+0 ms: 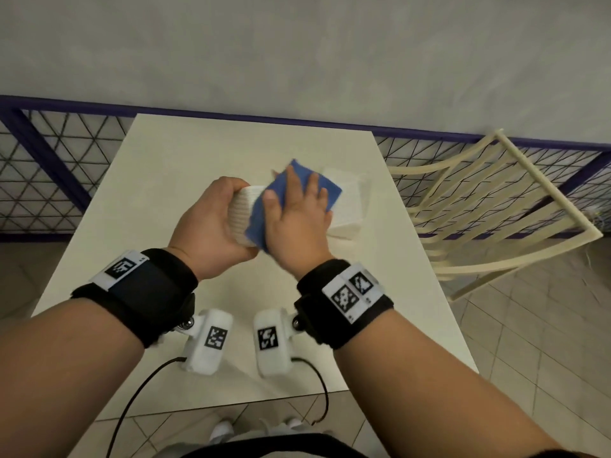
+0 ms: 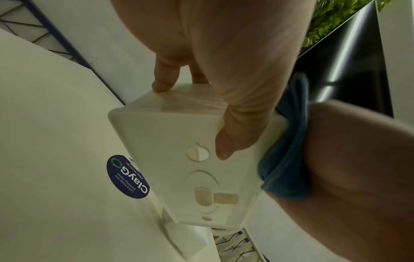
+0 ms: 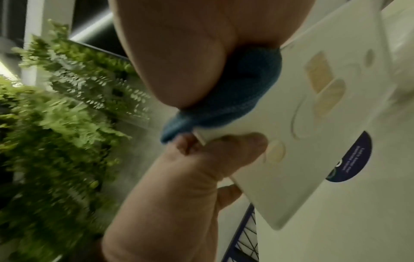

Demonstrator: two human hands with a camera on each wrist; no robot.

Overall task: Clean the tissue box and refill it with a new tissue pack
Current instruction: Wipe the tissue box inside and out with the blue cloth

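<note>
My left hand (image 1: 211, 216) grips a white ribbed tissue box (image 1: 241, 209) and holds it tilted above the white table (image 1: 172, 160). In the left wrist view its thumb lies on the box's flat bottom panel (image 2: 179, 141), which has a latch, and the fingers curl over the far side. My right hand (image 1: 294, 213) presses a blue cloth (image 1: 256, 226) flat against the box, fingers spread and straight. The cloth (image 3: 235, 92) bunches under the palm. A white tissue pack (image 1: 347, 206) lies on the table just behind and right of my hands.
A cream slatted chair (image 1: 489, 206) stands at the table's right side. A purple-framed wire fence (image 1: 49, 166) runs behind the table. A dark round sticker (image 2: 127, 177) is on the tabletop under the box. The wrist views show green foliage (image 3: 56, 106).
</note>
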